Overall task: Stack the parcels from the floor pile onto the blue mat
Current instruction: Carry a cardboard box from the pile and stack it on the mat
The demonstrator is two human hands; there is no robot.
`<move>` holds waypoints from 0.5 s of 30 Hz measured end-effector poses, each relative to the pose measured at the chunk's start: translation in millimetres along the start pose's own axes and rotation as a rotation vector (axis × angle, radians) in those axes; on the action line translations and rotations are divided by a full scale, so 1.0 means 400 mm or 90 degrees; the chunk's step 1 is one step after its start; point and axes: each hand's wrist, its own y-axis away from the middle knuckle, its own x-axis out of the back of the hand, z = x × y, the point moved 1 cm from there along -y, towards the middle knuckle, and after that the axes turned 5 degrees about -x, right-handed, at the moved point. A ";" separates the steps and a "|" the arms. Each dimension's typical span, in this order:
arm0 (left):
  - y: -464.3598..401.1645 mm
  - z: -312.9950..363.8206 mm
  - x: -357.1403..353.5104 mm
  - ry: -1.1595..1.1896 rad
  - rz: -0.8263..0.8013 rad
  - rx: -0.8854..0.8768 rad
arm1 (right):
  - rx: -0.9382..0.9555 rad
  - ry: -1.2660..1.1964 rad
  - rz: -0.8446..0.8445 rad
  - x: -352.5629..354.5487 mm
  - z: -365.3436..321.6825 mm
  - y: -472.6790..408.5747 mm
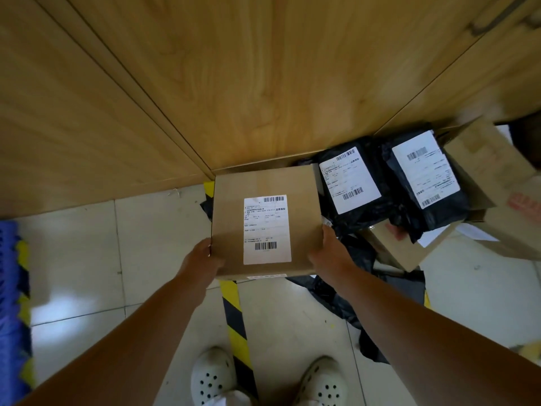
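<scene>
A brown cardboard box point(301, 206) with a white shipping label on top is in front of me, above the tiled floor. My left hand point(202, 259) grips its left near edge and my right hand point(329, 253) grips its right near edge, fingers under or behind the box. To the right lies the floor pile: two black plastic mailer bags point(366, 212) point(445, 212) with white labels, resting on more cardboard boxes point(398, 253). The blue mat point(8, 288) shows at the far left edge.
Wooden cabinet panels point(234, 83) rise right behind the pile. Yellow-black hazard tape point(234, 317) runs along the floor between my white shoes. A larger cardboard box point(494, 165) stands at the far right. Black plastic wrap point(330, 294) lies on the tiles.
</scene>
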 end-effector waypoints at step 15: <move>0.456 0.134 0.286 0.086 0.095 0.003 | 0.007 -0.022 0.004 0.168 -0.190 0.477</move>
